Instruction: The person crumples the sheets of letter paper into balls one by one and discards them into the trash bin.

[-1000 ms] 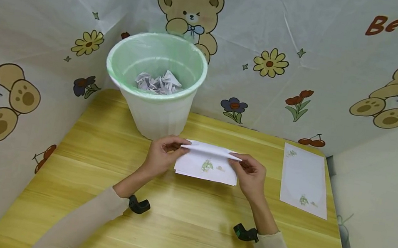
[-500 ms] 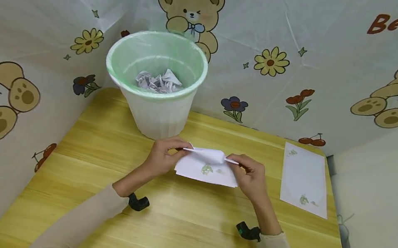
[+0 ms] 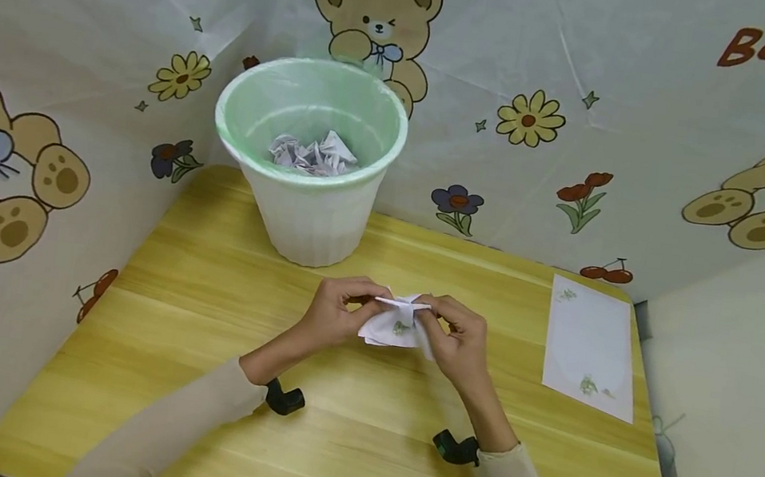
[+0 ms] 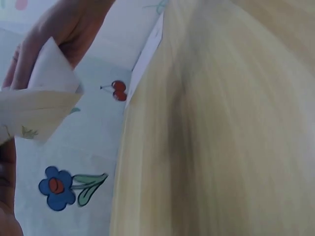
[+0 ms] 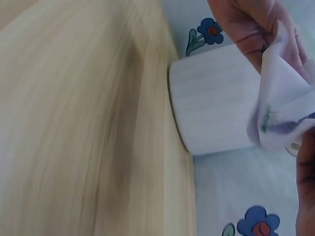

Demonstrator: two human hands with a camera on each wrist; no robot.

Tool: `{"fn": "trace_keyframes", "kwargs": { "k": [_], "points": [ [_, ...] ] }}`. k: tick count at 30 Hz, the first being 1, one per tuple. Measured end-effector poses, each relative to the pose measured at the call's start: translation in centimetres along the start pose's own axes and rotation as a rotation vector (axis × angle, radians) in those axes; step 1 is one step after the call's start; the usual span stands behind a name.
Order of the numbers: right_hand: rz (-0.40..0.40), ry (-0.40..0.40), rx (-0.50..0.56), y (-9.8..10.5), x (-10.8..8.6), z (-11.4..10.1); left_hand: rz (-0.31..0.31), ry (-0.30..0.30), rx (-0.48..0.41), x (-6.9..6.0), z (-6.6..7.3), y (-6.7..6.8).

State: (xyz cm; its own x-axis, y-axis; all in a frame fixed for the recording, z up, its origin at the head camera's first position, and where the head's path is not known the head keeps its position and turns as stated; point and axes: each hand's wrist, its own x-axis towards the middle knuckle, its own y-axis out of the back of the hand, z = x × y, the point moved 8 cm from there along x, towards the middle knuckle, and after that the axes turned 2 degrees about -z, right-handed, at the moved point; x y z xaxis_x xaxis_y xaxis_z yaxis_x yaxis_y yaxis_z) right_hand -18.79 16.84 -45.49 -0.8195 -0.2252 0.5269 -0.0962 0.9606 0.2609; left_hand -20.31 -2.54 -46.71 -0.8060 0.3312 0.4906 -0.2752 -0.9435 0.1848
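- Lower centre of the frame: the person's bare left hand (image 3: 336,313) and bare right hand (image 3: 459,344) lie close together, each pinching one end of the same thin white printed paper (image 3: 383,330).
- Likely faults at the grip: opposed pulling could tear the paper along its creased upper edge; a loosened pinch could let the bunched folds spring open or slip free.
- The paper, at the centre and raised above the yellow wood-grain table (image 3: 325,456): bunched narrow, its upper edge folded flat, its lower part flaring in loose, uneven layers; a small green plant print shows on the front.
- Right of the frame: a flat white rectangular sheet (image 3: 590,342) with small green prints lies on the table, well apart from the hands.
- Upper left of centre, beyond the hands: a white tapered bin (image 3: 308,221) with a pale green lining holds crumpled white paper pieces (image 3: 313,158).
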Motion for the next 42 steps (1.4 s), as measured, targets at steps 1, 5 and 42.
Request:
{"fn": "trace_keyframes", "kwargs": {
  "k": [1,5,42],
  "points": [
    [0.001,-0.002,0.018,-0.1,0.0,0.0,0.005,0.008,-0.023,-0.1,-0.1,-0.2],
    [-0.016,-0.026,0.056,-0.4,0.3,-0.2,0.028,0.023,-0.077,-0.3,-0.3,-0.7],
    [-0.176,0.028,0.17,-0.5,0.6,-2.2,-0.243,0.169,-0.163,0.8,-0.5,-1.8]
  ]
}}
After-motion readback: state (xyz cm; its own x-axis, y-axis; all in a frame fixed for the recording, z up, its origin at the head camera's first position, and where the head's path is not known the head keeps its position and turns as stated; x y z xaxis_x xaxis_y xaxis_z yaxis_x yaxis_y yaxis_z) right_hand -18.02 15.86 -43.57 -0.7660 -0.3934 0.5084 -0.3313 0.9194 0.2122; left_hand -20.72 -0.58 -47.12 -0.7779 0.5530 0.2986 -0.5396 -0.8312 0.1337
